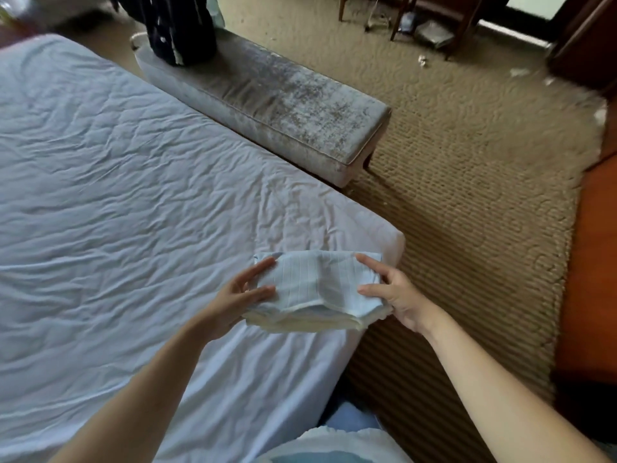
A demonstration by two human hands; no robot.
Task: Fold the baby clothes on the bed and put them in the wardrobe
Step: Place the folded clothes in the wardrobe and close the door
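Bare forearms lead up to the hands: left hand [245, 295] grips the left end and right hand [397, 292] the right end of the folded baby clothes [317, 289], thumbs on top. This pale blue checked stack with cream layers beneath is held over the near right corner of the white-sheeted bed [133, 195]. Beyond the bed: a grey bench [273, 95] bearing a dark bag [180, 25], on tan carpet [467, 195].

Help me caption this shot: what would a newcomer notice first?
The left hand and right hand hold a stack of folded pale clothes at the corner of the white bed. Beyond it stands a worn grey bench with a dark item on it.
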